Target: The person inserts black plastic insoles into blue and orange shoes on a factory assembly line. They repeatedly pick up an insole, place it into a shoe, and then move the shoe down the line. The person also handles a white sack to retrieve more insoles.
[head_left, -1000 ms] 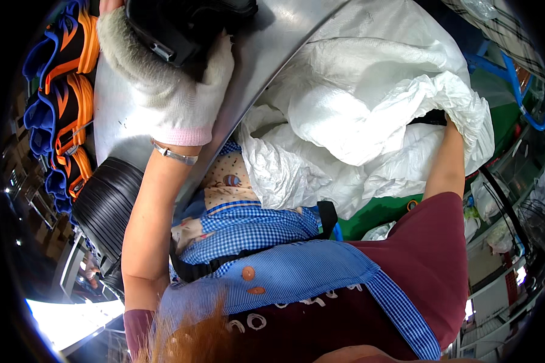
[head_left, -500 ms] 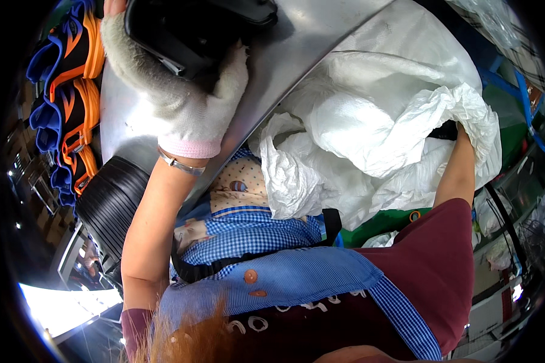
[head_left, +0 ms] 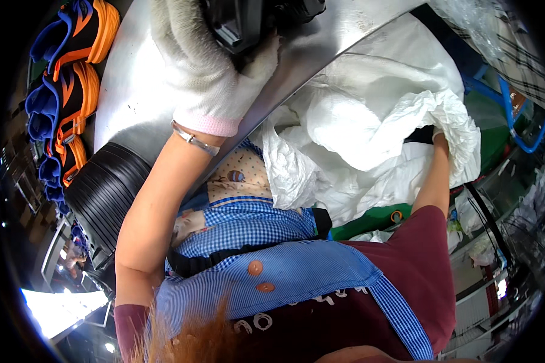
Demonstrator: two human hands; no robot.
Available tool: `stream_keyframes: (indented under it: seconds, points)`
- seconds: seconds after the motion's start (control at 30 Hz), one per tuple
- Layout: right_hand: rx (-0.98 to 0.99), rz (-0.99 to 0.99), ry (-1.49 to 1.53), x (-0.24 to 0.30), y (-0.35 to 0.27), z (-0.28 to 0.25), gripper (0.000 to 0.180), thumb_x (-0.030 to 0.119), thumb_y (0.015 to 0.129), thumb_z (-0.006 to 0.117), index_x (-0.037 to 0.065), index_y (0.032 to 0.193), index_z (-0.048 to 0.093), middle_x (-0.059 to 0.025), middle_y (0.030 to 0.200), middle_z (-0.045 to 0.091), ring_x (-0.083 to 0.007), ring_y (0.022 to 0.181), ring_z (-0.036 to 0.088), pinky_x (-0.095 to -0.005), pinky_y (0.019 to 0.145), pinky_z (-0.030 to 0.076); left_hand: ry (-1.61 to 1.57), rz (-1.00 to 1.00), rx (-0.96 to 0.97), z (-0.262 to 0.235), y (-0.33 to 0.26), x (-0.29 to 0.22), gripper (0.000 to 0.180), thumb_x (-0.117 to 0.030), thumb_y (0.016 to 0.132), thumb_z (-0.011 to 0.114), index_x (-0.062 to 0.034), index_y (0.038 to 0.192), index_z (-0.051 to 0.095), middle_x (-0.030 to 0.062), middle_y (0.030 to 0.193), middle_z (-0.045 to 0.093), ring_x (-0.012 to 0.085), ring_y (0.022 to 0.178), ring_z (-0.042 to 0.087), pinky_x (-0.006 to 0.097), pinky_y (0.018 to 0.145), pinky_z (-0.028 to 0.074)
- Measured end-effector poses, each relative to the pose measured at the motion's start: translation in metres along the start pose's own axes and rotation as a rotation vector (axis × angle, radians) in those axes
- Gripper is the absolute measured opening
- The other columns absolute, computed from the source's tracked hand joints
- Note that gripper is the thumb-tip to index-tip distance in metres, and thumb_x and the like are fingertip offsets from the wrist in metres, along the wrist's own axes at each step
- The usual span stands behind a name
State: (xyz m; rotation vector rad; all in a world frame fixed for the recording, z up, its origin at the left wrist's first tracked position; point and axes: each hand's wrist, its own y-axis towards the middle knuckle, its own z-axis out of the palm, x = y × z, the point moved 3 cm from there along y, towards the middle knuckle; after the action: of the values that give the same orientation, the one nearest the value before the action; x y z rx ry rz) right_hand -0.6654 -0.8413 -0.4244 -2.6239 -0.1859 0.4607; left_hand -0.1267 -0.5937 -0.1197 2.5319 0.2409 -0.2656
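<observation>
My left hand [head_left: 209,78], in a white knitted glove with a pink cuff, is closed round a glossy black plastic part [head_left: 239,27] at the top edge. The thumb lies along the part's right side, and the fingertips run out of view. Below the part is a metal tabletop [head_left: 133,91]. My right hand [head_left: 438,134] reaches into a crumpled white woven sack [head_left: 357,127], which hides its fingers. Something black [head_left: 421,134] shows in the sack's mouth beside that wrist; whether the hand holds it is hidden.
Left of the table hang several black, blue and orange shoe-like pieces [head_left: 72,75]. A stack of ribbed black parts [head_left: 109,190] stands by my left forearm. At the right are a blue metal frame [head_left: 518,130] and clear plastic film [head_left: 475,27]. A green surface [head_left: 369,222] lies beneath the sack.
In the picture, my left hand and the black part have shifted right and upward. My right arm and the sack appear slightly farther left, the hand still inside.
</observation>
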Motion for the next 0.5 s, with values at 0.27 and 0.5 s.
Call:
stream_keyframes:
  seconds: [0.27, 0.5]
  points:
    - [-0.006, -0.328, -0.467, -0.024, -0.142, -0.06, 0.038, 0.026, 0.094, 0.046, 0.007, 0.124, 0.061, -0.0177, 0.126, 0.061, -0.0337, 0.118, 0.057, -0.0414, 0.099, 0.044, -0.04, -0.037, -0.084, 0.001, 0.002, -0.014, 0.093, -0.022, 0.071, 0.08, 0.0011, 0.143, 0.026, 0.0223, 0.142, 0.034, 0.0384, 0.135, 0.036, 0.043, 0.111, 0.034]
    - [0.01, -0.296, 0.723, 0.013, -0.277, -0.198, 0.046, 0.01, 0.089, 0.06, -0.001, 0.132, 0.051, -0.0153, 0.128, 0.058, -0.0257, 0.12, 0.055, -0.0347, 0.104, 0.04, -0.106, -0.011, -0.179, 0.005, 0.008, -0.016, 0.082, -0.016, 0.071, 0.076, 0.0001, 0.138, 0.033, 0.0229, 0.139, 0.038, 0.0392, 0.131, 0.04, 0.043, 0.11, 0.036]
